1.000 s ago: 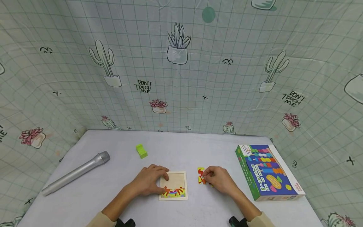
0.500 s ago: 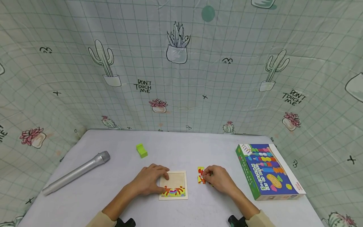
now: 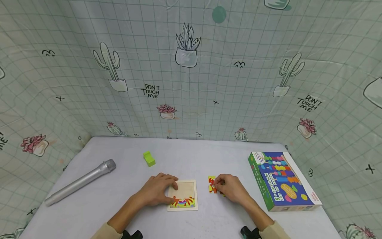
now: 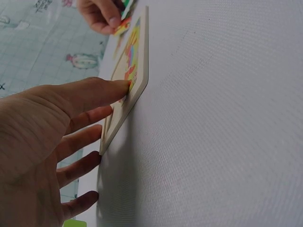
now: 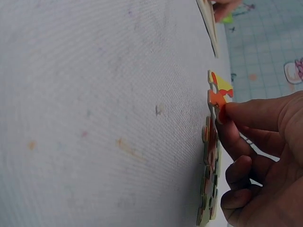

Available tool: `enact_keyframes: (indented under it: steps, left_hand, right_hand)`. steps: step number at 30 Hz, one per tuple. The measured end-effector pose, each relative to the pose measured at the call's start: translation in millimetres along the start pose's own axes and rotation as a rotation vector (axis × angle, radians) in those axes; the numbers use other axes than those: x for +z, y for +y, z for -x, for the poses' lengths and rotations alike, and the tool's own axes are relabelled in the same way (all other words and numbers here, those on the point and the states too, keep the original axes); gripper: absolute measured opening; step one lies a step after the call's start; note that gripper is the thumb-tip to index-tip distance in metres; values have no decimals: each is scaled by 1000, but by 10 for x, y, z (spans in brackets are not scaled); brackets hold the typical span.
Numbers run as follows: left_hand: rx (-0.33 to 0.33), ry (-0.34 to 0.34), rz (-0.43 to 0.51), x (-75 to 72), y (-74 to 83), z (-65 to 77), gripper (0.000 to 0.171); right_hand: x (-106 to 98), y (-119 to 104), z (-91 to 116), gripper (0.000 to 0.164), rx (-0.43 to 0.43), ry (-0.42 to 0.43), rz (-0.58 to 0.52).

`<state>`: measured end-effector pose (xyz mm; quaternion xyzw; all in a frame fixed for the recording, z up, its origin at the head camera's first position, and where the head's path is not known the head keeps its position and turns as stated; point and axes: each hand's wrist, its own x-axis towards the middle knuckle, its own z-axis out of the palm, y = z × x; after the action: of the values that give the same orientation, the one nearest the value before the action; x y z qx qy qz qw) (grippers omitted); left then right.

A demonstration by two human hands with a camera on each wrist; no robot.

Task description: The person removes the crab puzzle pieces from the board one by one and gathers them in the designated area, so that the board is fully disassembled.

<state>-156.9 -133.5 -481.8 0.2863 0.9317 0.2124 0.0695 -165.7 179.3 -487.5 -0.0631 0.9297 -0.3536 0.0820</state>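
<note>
My left hand [image 3: 159,188] rests at the left side of a square wooden puzzle board [image 3: 182,188], its thumb on the board's lower left and its fingers spread along the left edge. Colourful fitted pieces [image 3: 185,202] fill the board's lower part; bare wood shows above them. To the right, my right hand [image 3: 232,188] pinches an orange, red and yellow jigsaw piece [image 5: 217,98] between thumb and forefinger, close over the table. More jigsaw pieces [image 5: 208,184] lie in a row beneath that hand, mostly hidden by it in the head view.
A silver microphone [image 3: 80,182] lies on the white table at the left. Behind the left hand is a light green block [image 3: 149,159]. A blue and green toy box [image 3: 283,181] lies at the right. A patterned cloth hangs behind the table.
The right hand and the piece it pinches have shifted very slightly. The left hand and the board stay in place.
</note>
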Motion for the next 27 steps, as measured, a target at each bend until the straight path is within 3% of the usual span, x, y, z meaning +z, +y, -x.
enact_keyframes:
  steps: [27]
  left_hand:
    - [6,7,1,2,-2,10,31]
  right_hand:
    - [22,-20,-12,8,-80,5,117]
